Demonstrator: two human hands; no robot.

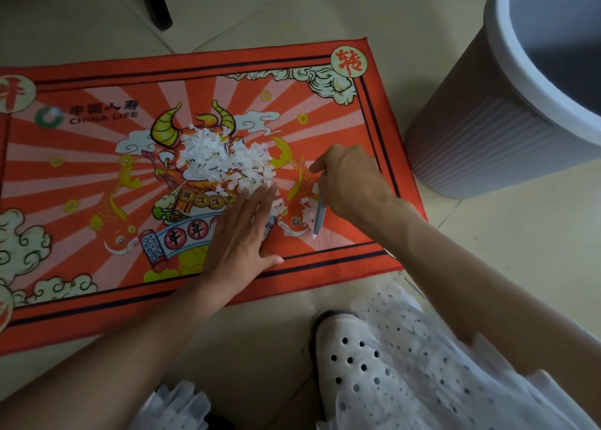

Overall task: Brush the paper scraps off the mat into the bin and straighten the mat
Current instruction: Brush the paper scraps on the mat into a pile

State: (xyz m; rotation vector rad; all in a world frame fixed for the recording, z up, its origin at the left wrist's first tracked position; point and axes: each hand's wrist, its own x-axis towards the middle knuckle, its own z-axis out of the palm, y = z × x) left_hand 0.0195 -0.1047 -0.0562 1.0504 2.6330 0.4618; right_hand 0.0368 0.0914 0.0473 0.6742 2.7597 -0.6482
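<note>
The scraps [221, 159] lie in a white heap on the mat [97, 175], a little right of its middle, over the printed ox. A smaller scatter lies closer to the mat's right edge and near edge, on the printed fish, between the two hands.

The mat is red with a dark double border and lies on the floor [504, 250] slightly askew, its right end tipped away from the person. Its left end runs out of view.

The left hand [242, 234] lies flat on the mat near the near edge, fingers straight and close together, tips touching the near side of the heap, thumb spread out toward the right.

The right hand [349, 182] is over the mat near its right edge, fingers curled around a thin pale-blue tool [319, 216] that slants down toward the near edge, its tip on the mat. What kind of tool it is cannot be told. A few scraps lie just beside it.

The bin [494, 136] stands on the floor just beyond the mat's right edge, grey and ribbed with a white rim, its mouth open.

Near the mat's near edge are a white perforated shoe [351, 364] and a white dotted skirt [439, 381]. Beyond the far edge a dark post [153, 0] stands on the floor.
</note>
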